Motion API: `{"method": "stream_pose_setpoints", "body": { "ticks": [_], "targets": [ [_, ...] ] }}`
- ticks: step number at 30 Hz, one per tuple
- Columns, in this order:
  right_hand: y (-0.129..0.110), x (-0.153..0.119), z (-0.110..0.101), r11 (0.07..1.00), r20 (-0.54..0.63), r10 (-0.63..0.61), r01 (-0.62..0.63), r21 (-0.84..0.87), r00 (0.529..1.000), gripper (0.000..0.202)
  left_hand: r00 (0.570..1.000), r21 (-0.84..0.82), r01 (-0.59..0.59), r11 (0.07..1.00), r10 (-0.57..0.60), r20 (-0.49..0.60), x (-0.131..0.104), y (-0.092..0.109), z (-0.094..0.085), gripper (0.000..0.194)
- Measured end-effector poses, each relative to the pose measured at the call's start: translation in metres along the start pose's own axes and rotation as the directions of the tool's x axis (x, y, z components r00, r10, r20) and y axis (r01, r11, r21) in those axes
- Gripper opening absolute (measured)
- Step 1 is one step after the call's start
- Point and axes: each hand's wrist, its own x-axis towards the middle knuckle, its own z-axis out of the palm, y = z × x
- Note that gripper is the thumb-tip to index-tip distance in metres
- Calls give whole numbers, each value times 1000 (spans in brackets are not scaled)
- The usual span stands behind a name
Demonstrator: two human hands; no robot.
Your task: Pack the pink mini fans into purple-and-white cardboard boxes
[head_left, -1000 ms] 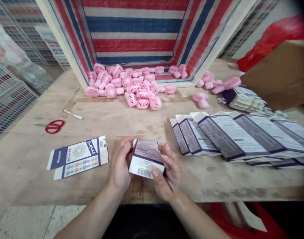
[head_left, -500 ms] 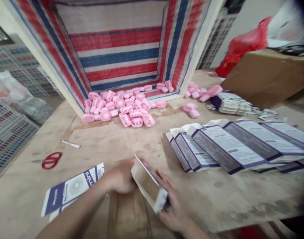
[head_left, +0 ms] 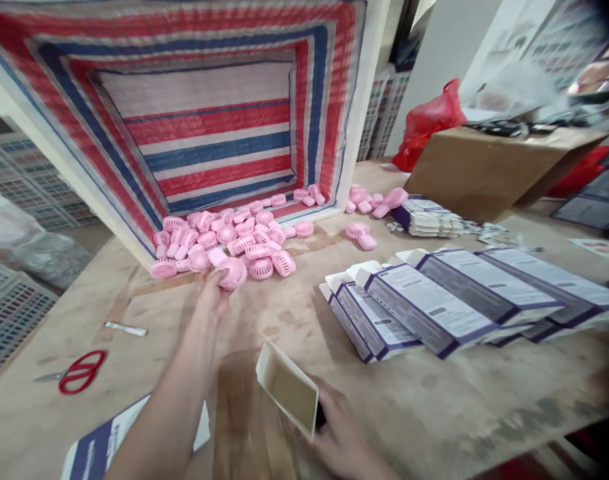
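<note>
My left hand (head_left: pixel 215 297) reaches to the front of a heap of pink mini fans (head_left: pixel 244 230), its fingers closed on one pink mini fan (head_left: pixel 233 274). Low in the middle, my right hand (head_left: pixel 337 427) grips a small carton (head_left: pixel 288 390) by its side, with the carton's open end facing me. The inside that shows is bare cardboard. Beneath my left forearm lies a flat purple and white carton (head_left: pixel 102 443), partly covered by the arm.
A large box lined with striped sheeting (head_left: pixel 217 143) stands tipped behind the fans. Folded purple and white cartons (head_left: pixel 429 300) overlap on the right. Red-handled scissors (head_left: pixel 82 372) and a white marker-like stick (head_left: pixel 126 329) lie left. A brown cardboard box (head_left: pixel 484 167) stands back right.
My left hand has left the carton, moved forward to the heap and closed on a pink mini fan. My right hand still holds the carton. The whole view has shifted.
</note>
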Motion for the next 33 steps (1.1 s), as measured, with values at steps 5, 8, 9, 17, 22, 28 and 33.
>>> {"method": "stream_pose_setpoints", "body": {
  "ticks": [5, 8, 9, 17, 22, 28, 33],
  "targets": [
    [2, 3, -3, 995, 9, 11, -12, 98, 1000, 60, 880, -312, -256, 915, 354, 316, -85, 43, -38, 79],
    [1, 4, -3, 992, 0, 4, -3, 130, 1000, 53, 587, -382, -373, 846, 534, 608, -119, 63, -42, 77],
    [1, 4, -3, 991, -5, 8, -7, 136, 1000, 49, 490, -350, -430, 832, 541, 684, -123, 67, -41, 72],
    [-5, 5, -5, 980, 0, 37, -37, 198, 999, 54, 363, 118, -754, 647, 260, 895, -117, 54, -54, 43],
    [-8, 9, -7, 960, 44, 31, -42, 276, 999, 58, 595, 316, -374, 872, -35, 803, -124, 19, -51, 59],
    [-7, 7, -7, 981, 42, -48, 39, 191, 998, 40, 797, 238, -15, 971, -132, 589, -81, 44, 40, 50],
    [0, 4, 8, 965, 187, -262, 252, 77, 947, 18, 696, 216, 178, 960, -278, 662, -95, 28, 122, 63]
  ]
}}
